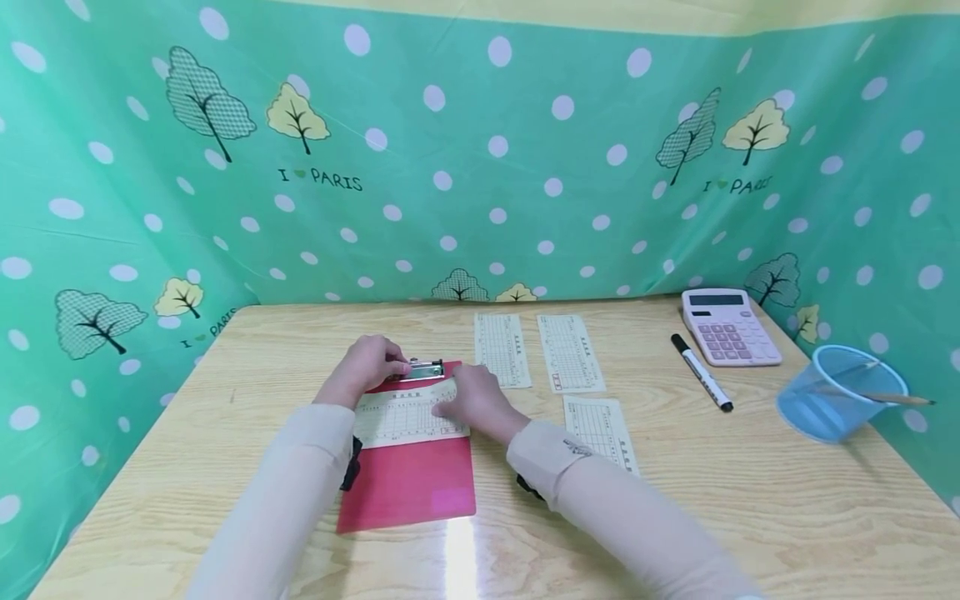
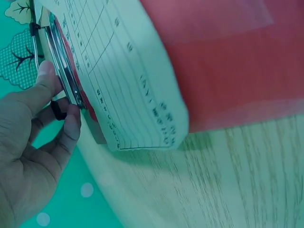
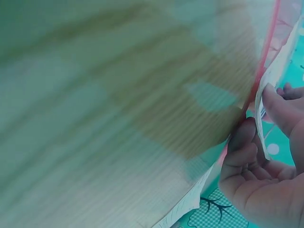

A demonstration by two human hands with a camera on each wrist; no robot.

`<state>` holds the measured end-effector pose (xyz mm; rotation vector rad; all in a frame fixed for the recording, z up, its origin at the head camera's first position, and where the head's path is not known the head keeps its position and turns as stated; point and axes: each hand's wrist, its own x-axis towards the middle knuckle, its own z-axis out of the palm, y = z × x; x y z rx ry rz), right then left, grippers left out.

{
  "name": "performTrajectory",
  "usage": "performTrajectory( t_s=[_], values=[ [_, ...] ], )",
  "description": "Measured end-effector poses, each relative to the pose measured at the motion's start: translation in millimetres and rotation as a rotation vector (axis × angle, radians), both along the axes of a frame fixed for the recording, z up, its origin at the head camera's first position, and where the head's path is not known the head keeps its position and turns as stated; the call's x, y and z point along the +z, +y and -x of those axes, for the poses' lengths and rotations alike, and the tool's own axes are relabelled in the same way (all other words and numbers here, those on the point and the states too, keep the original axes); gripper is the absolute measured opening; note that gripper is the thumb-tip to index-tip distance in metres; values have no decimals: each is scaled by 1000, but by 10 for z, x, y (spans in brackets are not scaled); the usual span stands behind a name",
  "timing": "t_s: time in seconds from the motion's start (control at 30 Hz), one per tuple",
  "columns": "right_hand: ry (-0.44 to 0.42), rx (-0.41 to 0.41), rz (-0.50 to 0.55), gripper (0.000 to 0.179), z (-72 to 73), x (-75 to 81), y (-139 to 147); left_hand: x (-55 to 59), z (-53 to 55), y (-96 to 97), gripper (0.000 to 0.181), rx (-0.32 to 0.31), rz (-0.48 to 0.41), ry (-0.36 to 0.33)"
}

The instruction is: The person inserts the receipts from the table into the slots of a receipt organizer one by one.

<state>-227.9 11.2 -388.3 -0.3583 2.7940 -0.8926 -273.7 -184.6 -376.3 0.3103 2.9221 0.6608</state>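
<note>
A dotted green curtain (image 1: 405, 250) borders the wooden table (image 1: 247, 400).

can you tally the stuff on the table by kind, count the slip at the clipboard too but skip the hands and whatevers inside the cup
paper slips: 4
red clipboard: 1
pink calculator: 1
marker: 1
blue cup: 1
total: 8

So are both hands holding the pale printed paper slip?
No, only the right hand pinches the slip; the left hand holds the silver metal clip on the red clipboard.
</note>
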Motion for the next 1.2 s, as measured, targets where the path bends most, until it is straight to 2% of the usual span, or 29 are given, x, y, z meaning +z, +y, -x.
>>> performTrajectory(
  t_s=[0.23,0.43,0.67,1.2],
  values=[
    [11,-30,41,64,45,-4,-65,12,28,-20,13,-27,8,7],
    [25,-46,14,53,91,-11,-94,26,23,-18,12,-32,-5,-13],
    [10,-79,19,42,138,4,-107,37,0,-4,12,-7,-13,-34],
    [3,-131,-40,48,243,48,-131,7,16,-21,13,-42,-7,0]
  ],
)
